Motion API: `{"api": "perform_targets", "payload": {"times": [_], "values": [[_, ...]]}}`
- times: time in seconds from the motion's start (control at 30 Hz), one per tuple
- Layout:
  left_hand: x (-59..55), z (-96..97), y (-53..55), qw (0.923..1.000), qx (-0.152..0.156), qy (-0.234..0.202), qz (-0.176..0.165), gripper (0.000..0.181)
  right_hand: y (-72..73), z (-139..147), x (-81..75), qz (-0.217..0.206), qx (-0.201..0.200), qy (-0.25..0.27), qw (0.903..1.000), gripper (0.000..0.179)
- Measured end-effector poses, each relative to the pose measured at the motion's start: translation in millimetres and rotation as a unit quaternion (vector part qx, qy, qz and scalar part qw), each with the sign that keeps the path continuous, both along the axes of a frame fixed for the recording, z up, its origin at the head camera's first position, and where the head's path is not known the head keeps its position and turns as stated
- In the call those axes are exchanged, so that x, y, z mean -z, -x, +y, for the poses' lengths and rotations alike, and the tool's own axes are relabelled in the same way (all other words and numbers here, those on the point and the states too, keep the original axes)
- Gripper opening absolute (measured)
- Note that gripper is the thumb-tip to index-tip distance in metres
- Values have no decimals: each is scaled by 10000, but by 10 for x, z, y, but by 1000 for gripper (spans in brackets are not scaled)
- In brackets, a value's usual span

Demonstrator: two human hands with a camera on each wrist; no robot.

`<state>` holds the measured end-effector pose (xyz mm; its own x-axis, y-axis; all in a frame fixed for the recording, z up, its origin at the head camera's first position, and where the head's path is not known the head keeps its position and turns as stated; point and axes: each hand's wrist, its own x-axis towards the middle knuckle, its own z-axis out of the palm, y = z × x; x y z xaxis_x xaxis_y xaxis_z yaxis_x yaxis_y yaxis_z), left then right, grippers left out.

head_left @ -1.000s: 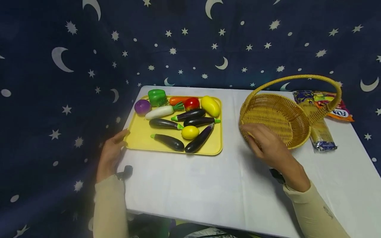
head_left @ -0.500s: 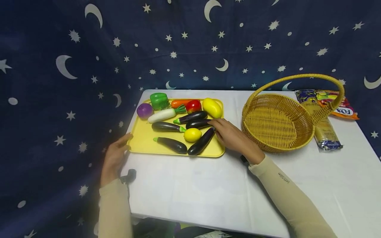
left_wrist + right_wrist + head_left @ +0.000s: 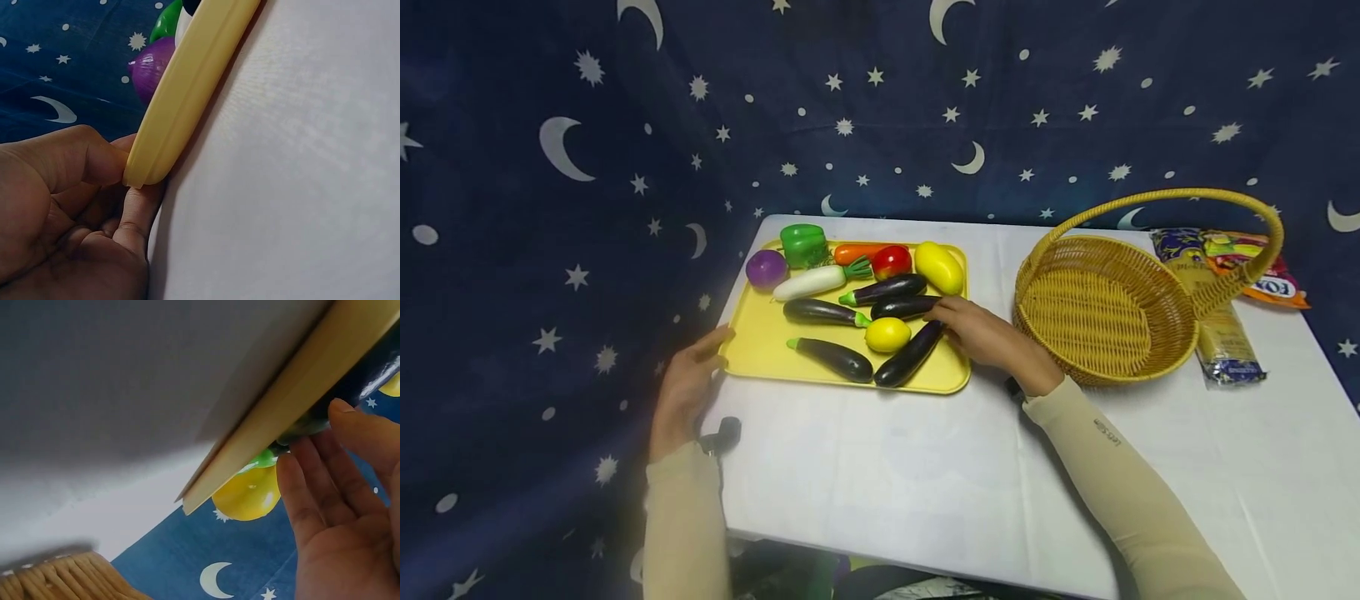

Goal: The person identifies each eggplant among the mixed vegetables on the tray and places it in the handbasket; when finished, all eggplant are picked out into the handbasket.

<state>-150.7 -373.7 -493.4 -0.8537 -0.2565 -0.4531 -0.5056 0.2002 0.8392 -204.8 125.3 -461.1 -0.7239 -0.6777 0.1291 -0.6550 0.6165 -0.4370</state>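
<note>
In the head view a yellow tray (image 3: 752, 350) bears several dark eggplants (image 3: 831, 359) and a lemon (image 3: 888, 335). My left hand (image 3: 688, 387) pinches the tray's left rim; the left wrist view has the thumb and fingers (image 3: 134, 219) at its corner. At the tray's right side, my right hand (image 3: 981, 337) is at the stem ends of two eggplants, the lower right one (image 3: 910, 354) and the one above it (image 3: 902, 307). In the right wrist view a dark eggplant end (image 3: 309, 427) lies between thumb and fingers. The fingers partly hide which eggplant is held.
A wicker basket (image 3: 1090, 325) with a tall handle stands right of the tray. Behind it lie two packets, a pasta packet (image 3: 1225, 337) and an orange-red one (image 3: 1273, 283). Along the tray's back are a green pepper (image 3: 803, 246), purple onion (image 3: 767, 268), white radish (image 3: 812, 282) and mango (image 3: 938, 267).
From the basket's rim, my right hand has moved left onto the eggplants at the tray's right side, and stays there since half a second ago. My left hand keeps at the tray.
</note>
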Motion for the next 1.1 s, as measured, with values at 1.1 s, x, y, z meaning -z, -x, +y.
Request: {"api": "perform_targets", "payload": {"times": [1.1], "values": [[-19,-1,29,9999,111,95,92,59,-186,311,-119,506,-194,500,9973,31]]}}
